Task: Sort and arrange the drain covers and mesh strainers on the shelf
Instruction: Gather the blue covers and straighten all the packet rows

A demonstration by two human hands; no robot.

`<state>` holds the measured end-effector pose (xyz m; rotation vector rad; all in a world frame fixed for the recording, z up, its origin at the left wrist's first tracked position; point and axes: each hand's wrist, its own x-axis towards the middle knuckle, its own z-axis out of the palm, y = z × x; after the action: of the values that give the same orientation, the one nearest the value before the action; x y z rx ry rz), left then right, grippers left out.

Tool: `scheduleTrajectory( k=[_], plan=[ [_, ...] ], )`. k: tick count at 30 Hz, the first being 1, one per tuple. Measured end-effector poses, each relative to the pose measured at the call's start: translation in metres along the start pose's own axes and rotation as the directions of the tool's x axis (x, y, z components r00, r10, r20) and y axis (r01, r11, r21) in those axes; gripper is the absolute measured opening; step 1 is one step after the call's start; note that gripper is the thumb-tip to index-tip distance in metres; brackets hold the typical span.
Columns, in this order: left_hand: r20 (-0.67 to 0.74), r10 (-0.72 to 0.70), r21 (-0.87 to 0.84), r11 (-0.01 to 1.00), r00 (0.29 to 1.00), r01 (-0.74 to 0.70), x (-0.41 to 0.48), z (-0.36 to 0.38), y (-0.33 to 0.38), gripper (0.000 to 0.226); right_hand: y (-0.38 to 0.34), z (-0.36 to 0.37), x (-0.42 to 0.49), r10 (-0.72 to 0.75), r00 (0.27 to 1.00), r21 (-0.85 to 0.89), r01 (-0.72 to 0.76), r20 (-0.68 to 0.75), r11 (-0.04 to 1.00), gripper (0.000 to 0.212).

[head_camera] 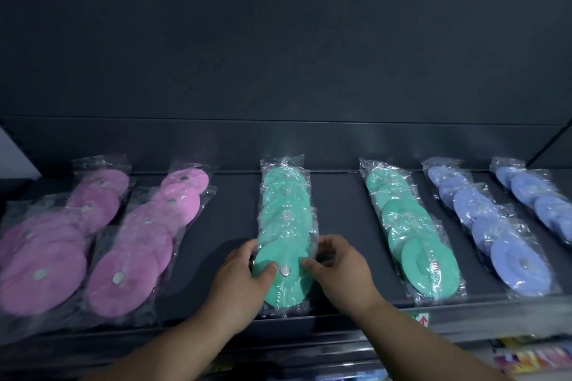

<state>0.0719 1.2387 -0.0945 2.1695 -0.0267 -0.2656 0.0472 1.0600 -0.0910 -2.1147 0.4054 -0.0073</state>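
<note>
Reaching in from the near edge, the left hand point(244, 275) and right hand point(340, 266) clasp the front green cover point(283, 278) from either side, thumbs pressed on its top face and fingers curled round its edges. It is a flat, round, matte rubbery disc with a small metal stud in the middle, sealed in crinkly clear plastic. It heads the middle green row point(286, 210), whose overlapping discs run back across the dark, smooth shelf point(229, 226). Left of it lie two pink rows point(136, 244); to the right another green row point(411, 232), its front pieces ring-shaped, then two blue rows point(489, 223) toward the shelf's dark back wall.
</note>
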Motion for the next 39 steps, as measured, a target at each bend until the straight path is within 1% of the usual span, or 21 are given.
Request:
scheduleTrajectory(
  k=[1, 3, 6, 8, 11, 12, 14, 16, 18, 20, 23, 25, 29, 31, 34, 37, 39],
  plan=[
    [0.012, 0.005, 0.003, 1.000, 1.000, -0.005, -0.001, 0.001, 0.000, 0.056, 0.000, 0.001, -0.001, 0.001, 1.000, 0.014, -0.001, 0.008, 1.000, 0.026],
    [0.037, 0.018, 0.013, 1.000, 0.999, -0.018, -0.003, 0.001, 0.002, 0.061, -0.002, 0.002, -0.004, 0.005, 1.000, 0.042, -0.005, 0.010, 0.999, 0.028],
    [0.048, 0.018, 0.018, 1.000, 0.999, -0.019, -0.002, 0.000, 0.004, 0.077, -0.003, 0.003, -0.008, -0.027, 0.999, 0.020, 0.028, -0.032, 0.999, 0.044],
    [0.060, 0.018, 0.024, 1.000, 0.998, -0.019, -0.003, 0.002, 0.009, 0.083, -0.003, 0.004, -0.011, -0.053, 0.998, 0.005, 0.053, -0.034, 0.999, 0.054],
    [0.115, 0.033, 0.067, 0.997, 0.993, -0.041, -0.008, 0.010, 0.014, 0.081, -0.002, 0.009, -0.013, -0.078, 0.996, -0.078, 0.081, 0.037, 0.994, 0.063],
    [0.127, 0.037, 0.084, 0.995, 0.991, -0.047, -0.010, 0.013, 0.015, 0.079, -0.002, 0.010, -0.013, -0.089, 0.995, -0.113, 0.094, 0.047, 0.989, 0.062],
    [0.130, 0.036, 0.102, 0.994, 0.991, -0.050, -0.010, 0.016, 0.015, 0.076, -0.002, 0.010, -0.014, -0.103, 0.994, -0.121, 0.108, 0.046, 0.987, 0.061],
    [0.097, 0.027, 0.095, 0.995, 0.995, -0.036, -0.010, 0.015, 0.016, 0.073, -0.001, 0.008, -0.013, -0.100, 0.995, -0.080, 0.102, 0.023, 0.992, 0.072],
    [0.029, 0.016, 0.051, 0.999, 0.999, -0.017, -0.011, 0.015, 0.018, 0.071, -0.004, 0.002, -0.013, -0.092, 0.996, -0.076, 0.092, 0.001, 0.993, 0.083],
    [-0.021, 0.017, 0.022, 1.000, 1.000, -0.016, -0.015, 0.018, 0.019, 0.069, -0.006, -0.003, -0.014, -0.103, 0.993, -0.136, 0.109, 0.049, 0.985, 0.080],
    [-0.038, 0.035, 0.057, 0.998, 0.999, -0.033, -0.024, 0.029, 0.021, 0.067, -0.002, -0.007, -0.016, -0.151, 0.976, -0.211, 0.182, 0.157, 0.960, 0.070],
    [-0.031, 0.034, 0.088, 0.996, 0.999, -0.031, -0.027, 0.036, 0.021, 0.066, 0.002, -0.009, -0.015, -0.193, 0.965, -0.214, 0.229, 0.176, 0.950, 0.068],
    [-0.014, -0.020, 0.180, 0.983, 1.000, 0.022, -0.027, 0.044, 0.027, 0.065, 0.007, -0.016, -0.011, -0.282, 0.945, -0.185, 0.310, 0.166, 0.933, 0.065],
    [-0.010, -0.028, 0.245, 0.969, 1.000, 0.030, -0.027, 0.047, 0.028, 0.067, 0.012, -0.018, -0.011, -0.331, 0.917, -0.270, 0.384, 0.222, 0.883, 0.061],
    [0.023, -0.052, 0.273, 0.961, 0.998, 0.044, -0.029, 0.045, 0.027, 0.069, 0.017, -0.019, -0.012, -0.317, 0.901, -0.400, 0.419, 0.297, 0.815, 0.060],
    [0.020, -0.027, 0.239, 0.971, 0.999, 0.022, -0.029, 0.031, 0.025, 0.066, 0.010, -0.022, -0.011, -0.327, 0.905, -0.425, 0.418, 0.274, 0.803, 0.059],
    [-0.048, 0.004, 0.223, 0.975, 0.999, 0.007, -0.030, 0.018, 0.021, 0.065, 0.002, -0.021, -0.011, -0.370, 0.897, -0.406, 0.439, 0.242, 0.801, 0.056]
  ],
)
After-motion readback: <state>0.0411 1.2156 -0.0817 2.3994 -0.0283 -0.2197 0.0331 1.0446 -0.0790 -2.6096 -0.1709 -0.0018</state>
